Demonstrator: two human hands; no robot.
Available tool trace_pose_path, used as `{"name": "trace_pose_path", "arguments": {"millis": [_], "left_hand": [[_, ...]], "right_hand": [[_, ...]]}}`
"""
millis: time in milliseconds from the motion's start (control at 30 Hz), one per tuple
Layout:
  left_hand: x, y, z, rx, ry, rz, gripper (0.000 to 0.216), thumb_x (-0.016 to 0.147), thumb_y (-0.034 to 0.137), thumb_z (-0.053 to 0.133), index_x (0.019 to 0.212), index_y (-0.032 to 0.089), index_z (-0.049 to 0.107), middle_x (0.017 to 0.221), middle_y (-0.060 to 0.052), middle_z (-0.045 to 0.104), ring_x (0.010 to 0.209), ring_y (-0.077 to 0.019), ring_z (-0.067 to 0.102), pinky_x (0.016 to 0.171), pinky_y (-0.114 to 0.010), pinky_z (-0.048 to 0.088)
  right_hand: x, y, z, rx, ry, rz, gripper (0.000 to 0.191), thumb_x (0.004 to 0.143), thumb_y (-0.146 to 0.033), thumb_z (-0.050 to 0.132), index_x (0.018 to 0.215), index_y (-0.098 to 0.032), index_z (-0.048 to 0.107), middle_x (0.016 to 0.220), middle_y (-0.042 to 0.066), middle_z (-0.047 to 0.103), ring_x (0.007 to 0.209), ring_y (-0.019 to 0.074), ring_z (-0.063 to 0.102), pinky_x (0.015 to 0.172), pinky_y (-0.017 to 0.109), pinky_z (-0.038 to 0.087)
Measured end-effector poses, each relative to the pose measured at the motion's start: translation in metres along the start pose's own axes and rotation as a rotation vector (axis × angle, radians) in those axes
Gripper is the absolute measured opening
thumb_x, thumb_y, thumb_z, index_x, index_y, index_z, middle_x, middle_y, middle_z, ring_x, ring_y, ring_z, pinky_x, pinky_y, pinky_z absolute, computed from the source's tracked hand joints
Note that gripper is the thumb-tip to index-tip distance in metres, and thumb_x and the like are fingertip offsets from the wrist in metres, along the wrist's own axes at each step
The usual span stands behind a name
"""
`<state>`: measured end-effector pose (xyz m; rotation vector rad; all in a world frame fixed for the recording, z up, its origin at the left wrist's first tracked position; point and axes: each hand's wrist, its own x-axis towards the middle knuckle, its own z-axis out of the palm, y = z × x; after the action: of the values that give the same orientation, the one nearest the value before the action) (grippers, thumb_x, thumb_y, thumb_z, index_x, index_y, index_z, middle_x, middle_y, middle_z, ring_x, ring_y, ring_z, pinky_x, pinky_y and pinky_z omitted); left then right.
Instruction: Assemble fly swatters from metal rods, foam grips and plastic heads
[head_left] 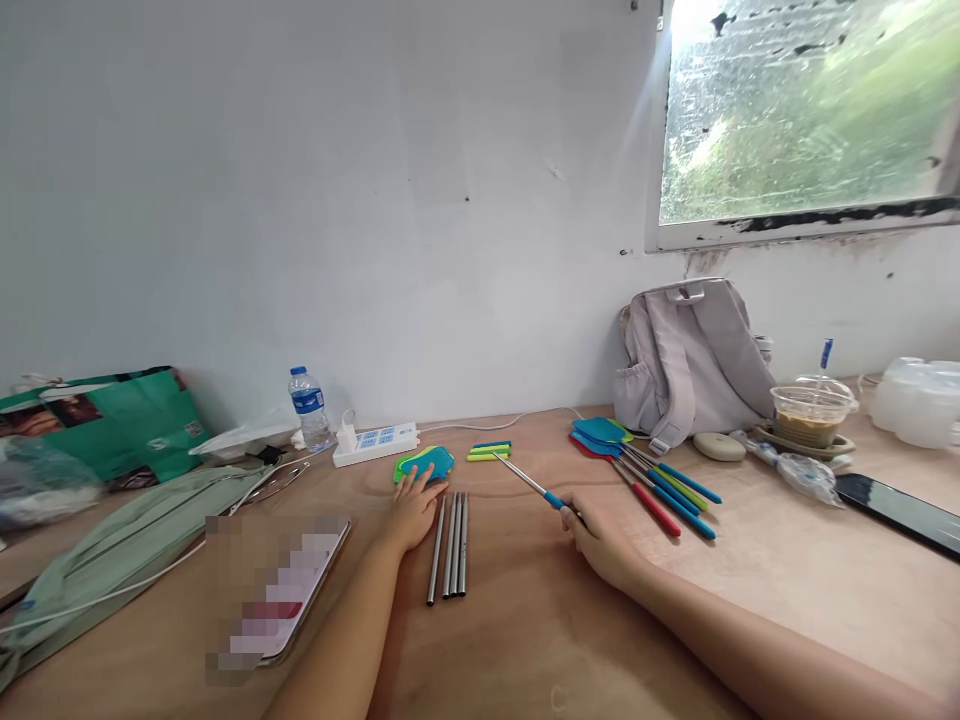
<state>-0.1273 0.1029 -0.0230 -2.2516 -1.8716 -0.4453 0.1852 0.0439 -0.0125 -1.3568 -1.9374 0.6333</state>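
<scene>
Pinches a metal rod (pixel 523 476) by its blue sleeve (pixel 553 500) between thumb and fingers of the right hand (pixel 596 540), slanting it away and leftward over the table (pixel 510 660), tip at the short coloured grips (pixel 489 452). Hard to tell contact from a slight gap there. Could knock those grips askew with a small forward push, or drop the tip through too loose a hold at just 1 end. Rests the left hand (pixel 415 512), fingers spread, on stacked blue and green flat pieces (pixel 433 462); could shift the stack by pressing unevenly. Has 4 metal tubes (pixel 454 545) just beside that hand, apt to roll if brushed. Includes, farther right, fly swatters (pixel 600 432) near a backpack (pixel 686 360); farther left, a power strip (pixel 375 443) beside a water bottle (pixel 309 410).
</scene>
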Motion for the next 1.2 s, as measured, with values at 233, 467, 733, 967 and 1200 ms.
{"name": "trace_pose_path", "arguments": {"millis": [233, 467, 733, 967, 1200], "left_hand": [[-0.001, 0.002, -0.003, 0.046, 0.137, 0.047, 0.039, 0.080, 0.016, 0.037, 0.111, 0.026, 0.059, 0.123, -0.002, 0.054, 0.119, -0.0289, 0.040, 0.099, -0.051, 0.029], [-0.010, 0.016, -0.030, -0.092, 0.743, 0.151, 0.018, 0.083, 0.020, 0.043, 0.091, 0.019, 0.059, 0.091, -0.007, 0.064, 0.089, -0.0194, 0.058, 0.081, -0.034, 0.045], [-0.035, 0.071, -0.071, -0.045, 0.859, 0.223, 0.020, 0.080, 0.013, 0.049, 0.099, 0.020, 0.054, 0.088, -0.003, 0.065, 0.082, -0.0166, 0.058, 0.074, -0.030, 0.041], [-0.048, 0.108, -0.085, -0.039, 0.772, 0.222, 0.025, 0.076, 0.012, 0.050, 0.089, 0.027, 0.064, 0.073, 0.000, 0.063, 0.071, -0.0156, 0.055, 0.069, -0.031, 0.031], [-0.046, 0.105, -0.082, -0.044, 0.765, 0.203, 0.011, 0.075, 0.022, 0.055, 0.080, 0.025, 0.065, 0.070, 0.000, 0.063, 0.067, -0.0157, 0.052, 0.068, -0.032, 0.029]], "right_hand": [[0.001, 0.003, 0.004, 0.094, -0.004, -0.044, 0.018, 0.084, -0.029, 0.031, 0.079, -0.020, 0.045, 0.072, 0.000, 0.053, 0.064, 0.0141, 0.051, 0.060, 0.026, 0.037], [-0.001, 0.001, 0.003, 0.144, 0.043, -0.046, 0.015, 0.083, -0.029, 0.035, 0.080, -0.020, 0.046, 0.064, -0.002, 0.050, 0.061, 0.0138, 0.049, 0.057, 0.025, 0.037], [-0.006, -0.001, -0.003, 0.079, 0.143, -0.200, 0.029, 0.088, -0.044, 0.026, 0.082, -0.021, 0.043, 0.067, -0.001, 0.050, 0.062, 0.0138, 0.048, 0.057, 0.024, 0.036], [-0.014, -0.014, -0.017, -0.226, 0.005, -0.353, 0.027, 0.089, -0.040, 0.031, 0.100, -0.024, 0.049, 0.071, 0.000, 0.058, 0.062, 0.0150, 0.052, 0.055, 0.023, 0.031], [-0.013, -0.016, -0.018, -0.253, 0.016, -0.310, 0.030, 0.088, -0.040, 0.030, 0.098, -0.024, 0.053, 0.070, 0.000, 0.061, 0.058, 0.0145, 0.054, 0.053, 0.023, 0.030]]}}
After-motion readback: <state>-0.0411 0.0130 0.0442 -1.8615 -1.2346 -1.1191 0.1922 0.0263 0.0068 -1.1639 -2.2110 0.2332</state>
